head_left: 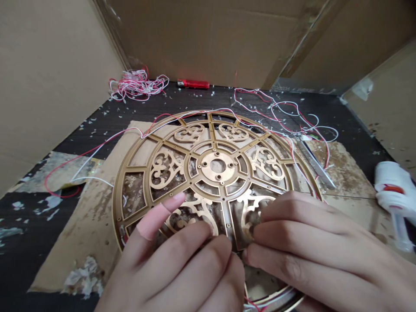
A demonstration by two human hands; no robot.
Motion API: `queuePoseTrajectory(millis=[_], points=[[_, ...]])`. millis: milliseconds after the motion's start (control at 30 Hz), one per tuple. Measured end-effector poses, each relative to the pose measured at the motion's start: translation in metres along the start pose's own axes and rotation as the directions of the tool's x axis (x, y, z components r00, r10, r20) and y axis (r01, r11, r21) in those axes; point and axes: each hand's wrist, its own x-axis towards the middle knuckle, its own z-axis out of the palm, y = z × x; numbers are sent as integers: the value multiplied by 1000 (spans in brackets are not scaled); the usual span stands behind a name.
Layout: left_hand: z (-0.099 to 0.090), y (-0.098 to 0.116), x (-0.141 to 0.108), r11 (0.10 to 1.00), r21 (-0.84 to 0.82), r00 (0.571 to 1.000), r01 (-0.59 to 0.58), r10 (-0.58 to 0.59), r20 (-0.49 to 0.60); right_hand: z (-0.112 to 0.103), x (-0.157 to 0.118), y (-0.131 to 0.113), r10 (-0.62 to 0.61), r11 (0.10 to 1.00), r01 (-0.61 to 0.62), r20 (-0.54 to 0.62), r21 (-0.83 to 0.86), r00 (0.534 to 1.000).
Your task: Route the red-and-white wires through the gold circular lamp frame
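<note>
A round gold openwork frame (212, 130) with scrollwork panels and a central hub lies flat in front of me. A thin red and white wire pair (191, 113) runs along its far rim and shows again at the near rim. My left hand (182, 268) is over the near left part, its index finger raised and the others curled in. My right hand (312, 247) is over the near right part with its fingers pressed together. The fingertips of both hands come close together above the near spokes. Whatever they pinch is hidden.
Stained cardboard (74, 242) lies beneath the frame on a dark table (97, 115) littered with white scraps. At the back are a tangled wire bundle (138, 84) and a red lighter (194, 84). A metal strip (316, 164) and a white bottle (394, 190) are at right. Cardboard walls (201, 39) enclose the table.
</note>
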Motion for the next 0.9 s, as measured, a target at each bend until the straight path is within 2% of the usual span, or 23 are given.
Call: queuePoseTrajectory(millis=[167, 267, 433, 567, 700, 900], points=[[-1, 1, -1, 1000, -1, 1000, 3, -3, -7, 3, 6, -1, 3, 995, 9, -112, 104, 994], [-3, 3, -4, 1000, 2, 1000, 5, -4, -11, 5, 7, -3, 7, 994, 6, -127, 107, 992], [-2, 3, -6, 1000, -4, 1000, 23, -23, -8, 5, 10, -3, 33, 980, -18, -68, 200, 997], [2, 2, -7, 1000, -5, 999, 22, -22, -29, 5, 12, -1, 21, 982, -6, -75, 188, 997], [2, 2, -9, 1000, 2, 1000, 23, -23, 3, 6, 15, -2, 28, 983, -11, -91, 184, 995], [-1, 1, -1, 1000, 4, 1000, -19, 19, 1, -2, 17, -2, -14, 987, 17, -19, 159, 1000]])
